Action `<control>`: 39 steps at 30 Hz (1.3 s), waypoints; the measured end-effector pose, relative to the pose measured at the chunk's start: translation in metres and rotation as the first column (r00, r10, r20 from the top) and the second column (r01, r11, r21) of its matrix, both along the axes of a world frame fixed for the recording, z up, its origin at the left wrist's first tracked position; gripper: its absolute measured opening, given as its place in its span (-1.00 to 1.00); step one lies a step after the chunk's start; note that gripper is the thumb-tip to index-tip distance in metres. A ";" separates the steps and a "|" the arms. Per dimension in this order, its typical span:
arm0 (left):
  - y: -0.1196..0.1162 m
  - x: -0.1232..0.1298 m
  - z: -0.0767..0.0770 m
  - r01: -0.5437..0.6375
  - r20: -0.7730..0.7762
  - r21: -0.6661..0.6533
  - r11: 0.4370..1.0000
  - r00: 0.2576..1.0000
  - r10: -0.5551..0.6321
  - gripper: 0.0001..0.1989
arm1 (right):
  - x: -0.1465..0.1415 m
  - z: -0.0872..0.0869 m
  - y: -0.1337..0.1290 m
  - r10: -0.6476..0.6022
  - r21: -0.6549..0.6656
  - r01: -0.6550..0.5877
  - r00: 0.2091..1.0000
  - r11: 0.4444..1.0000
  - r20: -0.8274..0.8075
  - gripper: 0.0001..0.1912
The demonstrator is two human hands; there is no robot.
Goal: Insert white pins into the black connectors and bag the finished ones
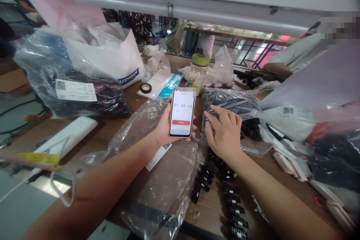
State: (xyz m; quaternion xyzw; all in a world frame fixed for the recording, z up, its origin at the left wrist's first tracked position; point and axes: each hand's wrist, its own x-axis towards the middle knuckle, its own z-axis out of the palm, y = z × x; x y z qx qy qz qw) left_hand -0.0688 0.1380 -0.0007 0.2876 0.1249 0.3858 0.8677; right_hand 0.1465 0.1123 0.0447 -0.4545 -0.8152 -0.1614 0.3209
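A smartphone [181, 114] stands nearly upright in my left hand [163, 125], whose fingers wrap round its back and right edge. Its lit screen reads 01:08:39 above a red button. My right hand [225, 129] hovers just right of the phone, fingers apart and partly bent, holding nothing. Beneath my left forearm lies a large clear plastic bag [165, 183] with a white label [158, 156]. Small black plastic parts [234, 210] lie in rows on the table below my right hand. Behind that hand is a clear bag of dark parts [230, 99].
A green-lidded bottle [199, 69], a roll of black tape [145, 88] and a white carrier bag [126, 56] stand or lie at the back. At left are a filled plastic bag [109, 99] and a white power strip [71, 135]. More bags crowd the right side.
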 end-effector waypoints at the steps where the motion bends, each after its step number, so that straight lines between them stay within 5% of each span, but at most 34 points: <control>1: 0.000 0.000 0.000 0.002 -0.004 0.000 1.000 1.000 -0.002 -0.01 | 0.001 0.005 0.001 0.007 -0.001 -0.007 1.000 1.000 -0.002 -0.71; 7: -0.003 -0.001 0.008 -0.012 -0.035 0.004 1.000 0.999 0.012 -0.02 | 0.003 0.027 -0.009 0.250 -0.249 -0.212 0.960 0.945 0.130 -0.69; 11: 0.000 -0.004 0.028 -0.091 -0.055 0.040 0.995 0.994 0.093 -0.04 | -0.003 0.011 -0.034 0.433 -0.410 -0.310 0.866 0.858 0.250 -0.79; 15: 0.017 -0.022 0.060 -0.235 -0.148 0.070 0.969 0.959 0.243 -0.05 | -0.011 -0.009 -0.049 0.445 -0.446 -0.276 0.830 0.851 0.335 -0.77; 18: 0.043 -0.048 0.086 -0.409 -0.265 0.154 0.899 0.860 0.436 0.00 | -0.015 -0.013 -0.052 0.423 -0.450 -0.239 0.828 0.860 0.367 -0.74; 21: 0.074 -0.077 0.101 -0.560 -0.417 0.261 0.786 0.669 0.615 0.01 | -0.015 -0.010 -0.054 0.429 -0.473 -0.223 0.816 0.852 0.388 -0.73; 25: 0.107 -0.097 0.093 -0.647 -0.570 0.191 0.738 0.539 0.620 0.08 | -0.014 -0.008 -0.055 0.440 -0.510 -0.214 0.814 0.833 0.378 -0.72; 32: 0.118 -0.092 0.055 -0.477 -0.711 0.006 0.879 0.616 0.339 -0.01 | -0.013 -0.012 -0.055 0.434 -0.512 -0.211 0.823 0.832 0.366 -0.72; 39: 0.121 -0.092 0.049 -0.455 -0.733 -0.008 0.890 0.608 0.304 -0.08 | -0.015 -0.013 -0.055 0.427 -0.491 -0.216 0.825 0.844 0.370 -0.74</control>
